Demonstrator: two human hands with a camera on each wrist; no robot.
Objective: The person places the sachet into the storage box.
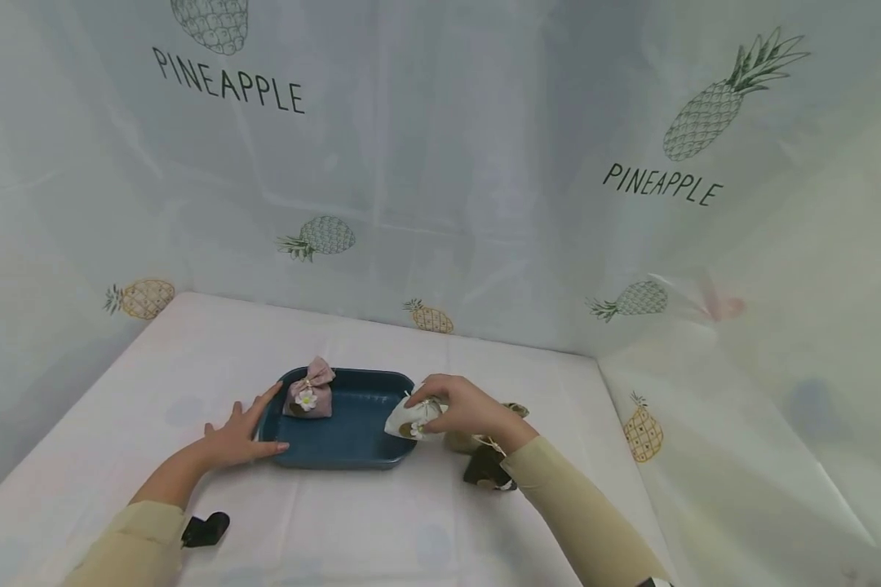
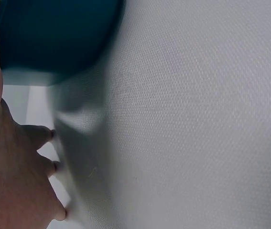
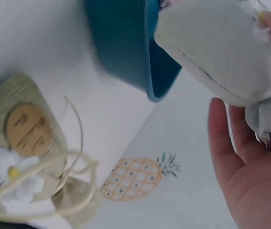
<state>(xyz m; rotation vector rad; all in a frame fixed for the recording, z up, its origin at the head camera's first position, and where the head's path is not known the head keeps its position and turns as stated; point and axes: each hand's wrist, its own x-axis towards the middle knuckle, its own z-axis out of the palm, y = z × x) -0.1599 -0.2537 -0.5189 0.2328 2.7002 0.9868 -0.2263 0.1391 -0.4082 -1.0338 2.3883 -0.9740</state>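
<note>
My right hand [image 1: 466, 408] pinches a small white drawstring pouch [image 1: 400, 420], with a white flower on its front, at the right end of a dark blue tray [image 1: 352, 432]. In the right wrist view that pouch [image 3: 216, 47] hangs near the tray's rim, with fingers around its gathered neck. My left hand [image 1: 236, 440] has its fingers spread and touches the tray's left side. Inside the tray at the left sits a pink pouch [image 1: 319, 401] with a white flower.
Beneath my right wrist lie a beige pouch [image 1: 458, 442] and a black pouch [image 1: 483, 466], partly hidden. The beige one [image 3: 25, 100] shows a round tag and a loose cord. A black object [image 1: 207, 530] is beside my left sleeve. Pineapple-print sheeting [image 1: 448, 204] surrounds the white table.
</note>
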